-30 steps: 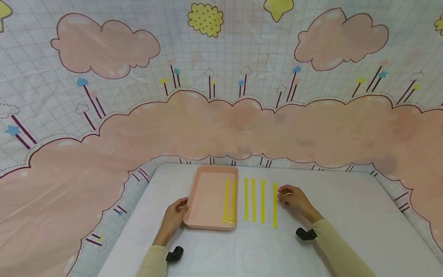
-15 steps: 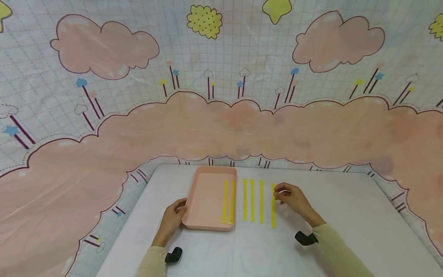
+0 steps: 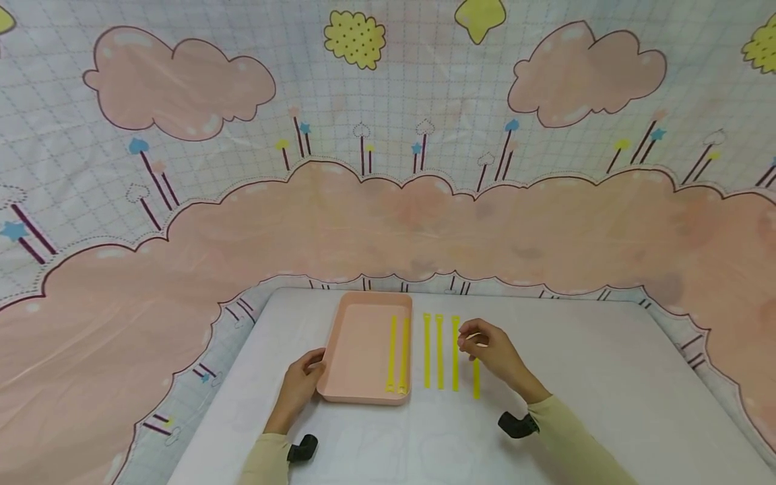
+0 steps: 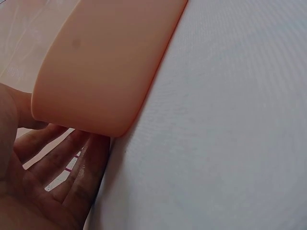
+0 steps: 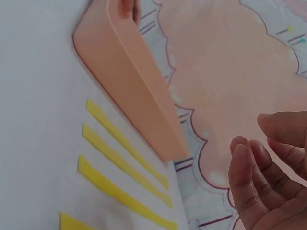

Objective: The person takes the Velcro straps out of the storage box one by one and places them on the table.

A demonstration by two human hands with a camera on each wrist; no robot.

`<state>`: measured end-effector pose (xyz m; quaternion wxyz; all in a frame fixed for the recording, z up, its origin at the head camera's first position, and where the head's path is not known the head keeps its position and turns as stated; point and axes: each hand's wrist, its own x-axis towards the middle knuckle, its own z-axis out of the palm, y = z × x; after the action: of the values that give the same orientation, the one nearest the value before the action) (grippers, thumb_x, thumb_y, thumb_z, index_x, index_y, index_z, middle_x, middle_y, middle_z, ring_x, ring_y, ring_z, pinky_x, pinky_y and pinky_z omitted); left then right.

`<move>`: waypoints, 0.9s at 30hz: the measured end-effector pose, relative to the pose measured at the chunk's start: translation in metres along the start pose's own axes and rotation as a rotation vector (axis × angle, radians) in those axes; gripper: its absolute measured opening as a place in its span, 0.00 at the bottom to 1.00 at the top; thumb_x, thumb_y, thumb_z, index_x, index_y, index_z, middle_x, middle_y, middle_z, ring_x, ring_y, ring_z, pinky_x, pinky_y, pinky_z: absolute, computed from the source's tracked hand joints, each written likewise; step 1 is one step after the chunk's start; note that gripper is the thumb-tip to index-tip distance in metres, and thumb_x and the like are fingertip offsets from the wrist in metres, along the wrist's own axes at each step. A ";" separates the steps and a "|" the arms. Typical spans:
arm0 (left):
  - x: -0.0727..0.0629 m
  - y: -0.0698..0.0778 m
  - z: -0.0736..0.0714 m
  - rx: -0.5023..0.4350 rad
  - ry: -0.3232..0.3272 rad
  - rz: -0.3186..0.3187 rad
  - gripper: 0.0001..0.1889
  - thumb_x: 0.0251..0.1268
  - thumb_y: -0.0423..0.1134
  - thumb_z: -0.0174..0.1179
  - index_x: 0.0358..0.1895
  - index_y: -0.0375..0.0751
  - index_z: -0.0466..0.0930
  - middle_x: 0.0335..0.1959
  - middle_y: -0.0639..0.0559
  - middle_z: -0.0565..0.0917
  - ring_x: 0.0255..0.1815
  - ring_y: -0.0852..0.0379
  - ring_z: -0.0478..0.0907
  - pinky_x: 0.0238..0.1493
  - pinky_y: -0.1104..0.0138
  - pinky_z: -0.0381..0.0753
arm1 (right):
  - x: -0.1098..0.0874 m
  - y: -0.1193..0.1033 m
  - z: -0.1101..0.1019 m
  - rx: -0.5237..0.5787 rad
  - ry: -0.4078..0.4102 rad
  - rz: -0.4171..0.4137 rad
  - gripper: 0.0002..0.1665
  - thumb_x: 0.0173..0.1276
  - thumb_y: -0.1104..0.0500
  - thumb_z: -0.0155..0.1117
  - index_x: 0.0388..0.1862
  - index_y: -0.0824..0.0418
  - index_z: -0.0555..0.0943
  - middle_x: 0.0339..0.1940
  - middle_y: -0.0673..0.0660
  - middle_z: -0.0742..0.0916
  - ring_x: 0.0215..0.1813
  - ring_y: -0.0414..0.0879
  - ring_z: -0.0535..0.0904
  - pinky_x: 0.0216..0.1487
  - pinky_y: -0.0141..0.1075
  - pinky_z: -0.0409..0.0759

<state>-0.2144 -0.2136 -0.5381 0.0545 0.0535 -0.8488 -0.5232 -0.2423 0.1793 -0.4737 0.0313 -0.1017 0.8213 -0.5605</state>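
My left hand (image 3: pixel 297 387) grips the left side of a shallow peach tray (image 3: pixel 358 347) near its front corner; in the left wrist view, fingers touch the outside of the tray wall (image 4: pixel 100 72). Two narrow yellow straps (image 3: pixel 391 353) lie lengthwise inside, along the tray's right side. Several more yellow straps (image 3: pixel 440 353) lie in a row on the table right of it. My right hand (image 3: pixel 494 350) hovers over the rightmost strap (image 3: pixel 476 384), covering its upper part. In the right wrist view, thumb and fingers are apart and lightly bent, with nothing between them.
The white table (image 3: pixel 576 350) carries the tray and straps. Behind it hangs a cloth (image 3: pixel 436 229) printed with peach clouds. A black wrist mount (image 3: pixel 518 425) sits at my right wrist and another (image 3: pixel 302 449) at my left.
My right hand has moved left, from beside the rightmost strap to above it, so it now hides that strap's upper end. My left hand and the straps stay put; the head view drifts slightly.
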 end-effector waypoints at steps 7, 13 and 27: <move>0.000 -0.001 0.000 -0.010 0.004 0.002 0.18 0.69 0.32 0.56 0.61 0.36 0.77 0.56 0.36 0.82 0.54 0.44 0.81 0.46 0.68 0.79 | 0.001 -0.008 0.016 0.026 -0.034 -0.070 0.14 0.66 0.62 0.67 0.48 0.65 0.77 0.45 0.63 0.83 0.44 0.61 0.82 0.38 0.44 0.84; 0.000 0.000 -0.001 -0.017 -0.010 -0.001 0.19 0.69 0.31 0.56 0.62 0.36 0.76 0.57 0.36 0.81 0.54 0.44 0.80 0.45 0.70 0.78 | 0.004 -0.019 0.029 0.000 -0.043 -0.122 0.10 0.67 0.62 0.66 0.45 0.60 0.78 0.44 0.60 0.84 0.42 0.50 0.83 0.37 0.40 0.83; 0.000 0.000 -0.002 -0.030 -0.021 -0.001 0.19 0.70 0.31 0.55 0.63 0.35 0.76 0.58 0.36 0.81 0.53 0.45 0.81 0.44 0.73 0.77 | 0.011 -0.034 0.055 -0.064 -0.071 -0.202 0.09 0.68 0.59 0.65 0.46 0.57 0.79 0.48 0.60 0.85 0.48 0.46 0.81 0.43 0.32 0.78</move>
<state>-0.2138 -0.2150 -0.5377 0.0461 0.0476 -0.8414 -0.5364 -0.2398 0.1151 -0.4617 0.0006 -0.2047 0.8227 -0.5304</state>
